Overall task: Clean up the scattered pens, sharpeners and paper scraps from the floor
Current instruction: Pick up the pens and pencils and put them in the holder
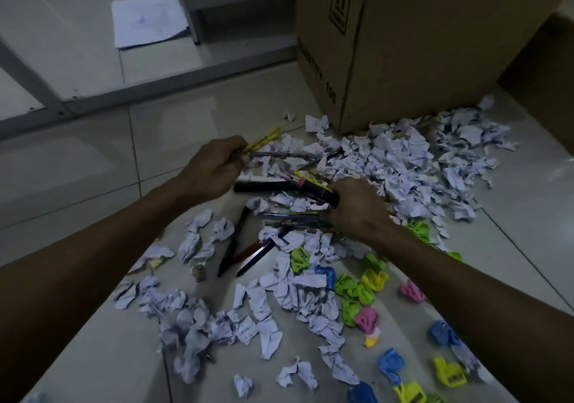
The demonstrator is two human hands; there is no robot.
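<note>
1. Head view: my left hand (217,166) is curled around a bunch of yellow pens (267,138), tips fanning out up and to the right, just above the floor (77,166).
2. My right hand (357,213) is closed around a second bundle of pens (292,185), dark barrels and a few yellow ones, which stick out to the left toward my other hand. The two hands are near each other but not touching.
3. Loose pens (239,247) lie on the floor below and between my hands: several dark ones and a reddish one, angled together. A few more lie just under my right hand, partly covered by paper.
4. Paper scraps (403,166), crumpled, white-lilac, are thickest at the foot of the cardboard box (419,45); the spread runs on down toward the near edge of the floor, under and between my forearms.
5. Sharpeners (369,281) in green, yellow, pink and blue sit scattered toward the near right part of the floor, below my right forearm, some touching scraps.
6. The box stands upright at the far right, scraps touching its base.
7. A flat white sheet (149,20) lies on the floor at far left, well apart from the mess.
8. Lighting is dim; I can't tell the exact pen count in either hand.
</note>
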